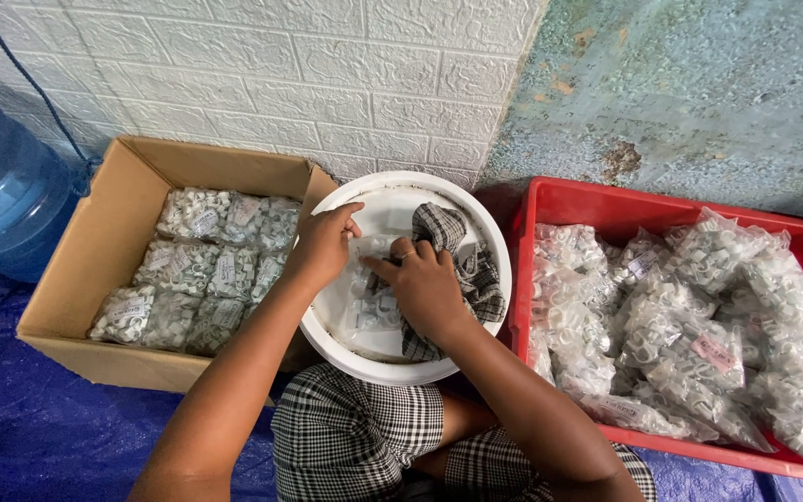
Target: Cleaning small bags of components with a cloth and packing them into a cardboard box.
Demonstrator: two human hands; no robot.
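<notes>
A person sits on a blue tarp [39, 437] against a white embossed brick-pattern wall [262, 74], seen from above, with the rough, worn blue-green wall [699, 84] to the right.

On the right, a red plastic crate [625, 206] is heaped loosely with clear bags of small white ring-shaped parts. On the left, an open cardboard box [95, 251] holds the same kind of bags laid flat in neat rows, which looks like the packed side. Behind it stands a blue water jug [2, 186].

Between them, just past the knees and within easy reach of both, sits a round white plastic tub [494, 251] with a checked cloth [462, 256] draped inside.

Both hands work over one clear bag [372, 302] of white parts lying in the tub. The left hand [325, 244] curls over its upper edge, fingers bent and pressed together. The right hand [427, 288], wearing a ring, presses down on it, forefinger extended to the bag's top.
</notes>
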